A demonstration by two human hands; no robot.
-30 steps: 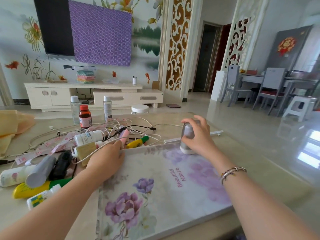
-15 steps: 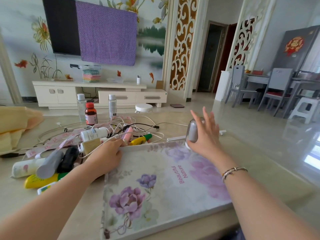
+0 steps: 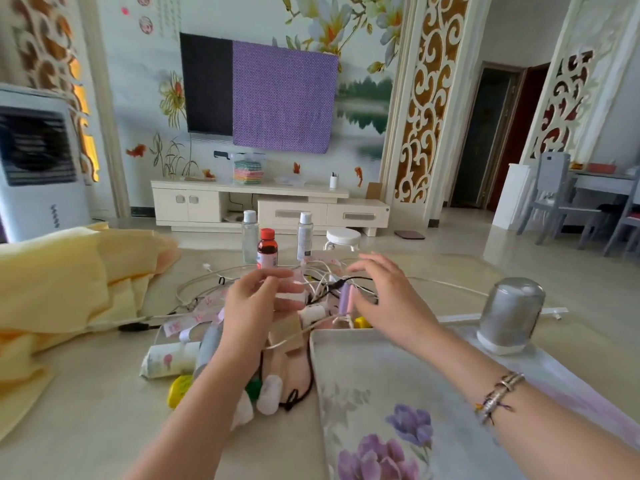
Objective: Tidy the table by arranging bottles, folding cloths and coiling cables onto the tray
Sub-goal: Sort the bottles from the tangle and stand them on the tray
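The flowered tray (image 3: 415, 403) lies at the front right, and a silver bottle (image 3: 509, 315) stands upright on its far corner. Left of the tray is a heap of tubes and bottles (image 3: 169, 358) tangled with white and black cables (image 3: 322, 282). My left hand (image 3: 256, 303) hovers over the heap, fingers loosely spread, holding nothing. My right hand (image 3: 384, 299) hovers beside it with spread fingers, above the cables near a pink tube (image 3: 346, 299). Behind stand a red-capped brown bottle (image 3: 267, 249) and two clear white-capped bottles (image 3: 250, 233) (image 3: 305, 235).
A yellow cloth (image 3: 59, 289) lies crumpled on the table's left side. A pink measuring tape (image 3: 194, 317) winds through the heap. A white rod (image 3: 460, 318) lies behind the tray. Beyond the table are a white stool (image 3: 343, 237) and a TV cabinet (image 3: 249, 202).
My right hand let go of the silver bottle, which stays standing on the tray, and swung left over the cables. My left hand lifted off the tray's edge. The view turned left.
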